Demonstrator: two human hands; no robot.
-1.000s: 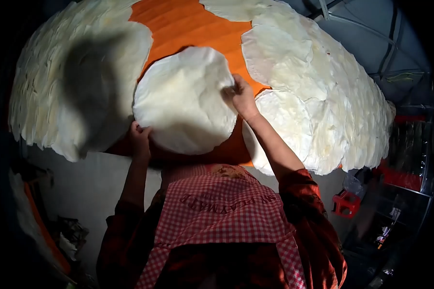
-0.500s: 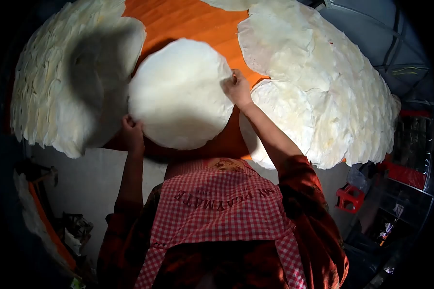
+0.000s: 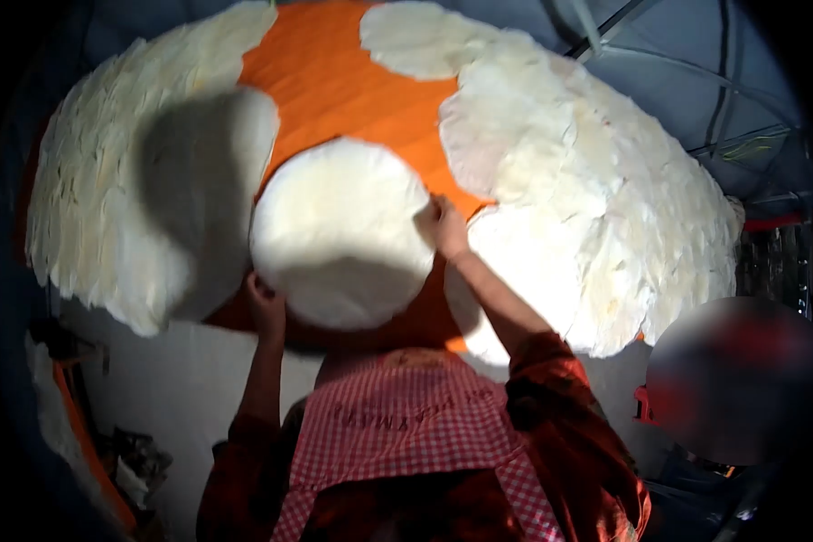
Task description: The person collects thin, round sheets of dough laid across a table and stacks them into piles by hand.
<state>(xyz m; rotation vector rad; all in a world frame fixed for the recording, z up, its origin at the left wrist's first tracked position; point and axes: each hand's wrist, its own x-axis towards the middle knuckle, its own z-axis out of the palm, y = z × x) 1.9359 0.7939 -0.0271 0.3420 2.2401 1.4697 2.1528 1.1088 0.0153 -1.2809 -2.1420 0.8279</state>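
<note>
A thin, round white sheet (image 3: 348,212), looking like a flatbread, is in front of me over the orange cloth (image 3: 352,72). My left hand (image 3: 267,305) is closed at its lower left edge, thumb and fingers pinched together. At the upper right edge, my right hand (image 3: 450,231) grips the rim between thumb and fingers. The sheet is spread out roughly flat, with a shadow across its lower half. Whether its underside fully touches the cloth, I cannot tell.
Overlapping white sheets cover the cloth in a left pile (image 3: 90,208) and a right pile (image 3: 605,199). Below the cloth is a grey floor (image 3: 181,388). A blurred round patch (image 3: 741,379) hides the lower right, with a bit of red stool (image 3: 641,405) beside it.
The view has tilted up, so the cloth and piles appear lower. The round sheet appears smaller and lower, both hands still at its edges. A blurred patch has appeared at the right.
</note>
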